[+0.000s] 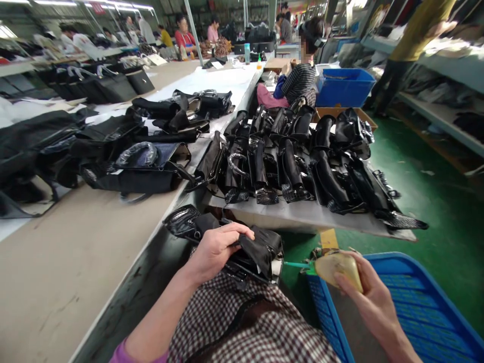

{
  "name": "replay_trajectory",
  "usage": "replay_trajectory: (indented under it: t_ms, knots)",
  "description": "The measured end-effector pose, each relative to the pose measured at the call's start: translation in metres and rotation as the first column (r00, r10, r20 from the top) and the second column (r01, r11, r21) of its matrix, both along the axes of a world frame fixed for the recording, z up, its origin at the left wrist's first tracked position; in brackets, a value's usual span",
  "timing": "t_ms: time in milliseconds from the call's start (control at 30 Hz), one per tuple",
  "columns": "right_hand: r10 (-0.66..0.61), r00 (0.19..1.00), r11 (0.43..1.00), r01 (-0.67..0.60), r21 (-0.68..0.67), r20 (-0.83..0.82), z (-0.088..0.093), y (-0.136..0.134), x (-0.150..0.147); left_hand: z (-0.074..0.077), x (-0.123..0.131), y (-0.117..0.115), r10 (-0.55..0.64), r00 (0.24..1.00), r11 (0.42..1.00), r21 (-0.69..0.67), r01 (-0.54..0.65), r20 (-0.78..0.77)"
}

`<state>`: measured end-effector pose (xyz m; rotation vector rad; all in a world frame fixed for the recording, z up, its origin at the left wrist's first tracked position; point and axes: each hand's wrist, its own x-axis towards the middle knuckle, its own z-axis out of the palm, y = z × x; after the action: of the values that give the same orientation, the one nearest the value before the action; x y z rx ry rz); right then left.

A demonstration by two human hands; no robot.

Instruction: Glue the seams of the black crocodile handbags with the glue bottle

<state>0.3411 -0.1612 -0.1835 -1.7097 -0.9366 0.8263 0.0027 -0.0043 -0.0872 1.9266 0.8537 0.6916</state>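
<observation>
A black handbag [260,247] lies across my lap, its pale lining showing at the right end. My left hand [219,247] grips the bag from above, fingers bent over its black flap. Off to the right, my right hand [363,282] is wrapped around a yellowish squeeze bottle [336,268], which looks like a glue bottle. Its thin green nozzle points left, with the tip close to the bag's right end; whether they touch I cannot tell. The underside of the bag and my left thumb are mostly hidden.
Several black bags [291,166] stand in rows on a low bench [302,217] ahead. More bags [139,166] lie on the long table [94,252] at left. A blue plastic basket [408,262] is at lower right. A seated person [298,80] works beyond, near a blue bin [346,85].
</observation>
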Motion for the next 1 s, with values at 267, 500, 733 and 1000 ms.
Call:
replay_trajectory:
  t_ms: [267,500,733,1000]
  knots:
    - [-0.011,0.991,0.999,0.004,0.049,0.137,-0.027,0.011,-0.011,-0.002,0.000,-0.008,0.083,0.997,0.997,0.007,-0.083,0.013]
    - [-0.122,0.990,0.993,0.122,-0.002,0.073,-0.026,0.009,-0.005,0.002,-0.001,-0.016,0.114,0.993,0.993,-0.031,-0.112,0.041]
    - [-0.125,0.988,0.992,0.123,0.034,0.093,-0.031,0.016,-0.010,0.002,0.000,-0.020,0.142,0.989,0.989,-0.043,-0.141,0.031]
    - [-0.116,0.992,0.993,0.114,0.024,0.055,-0.027,0.014,-0.010,-0.003,-0.003,-0.024,0.166,0.985,0.986,-0.035,-0.165,0.040]
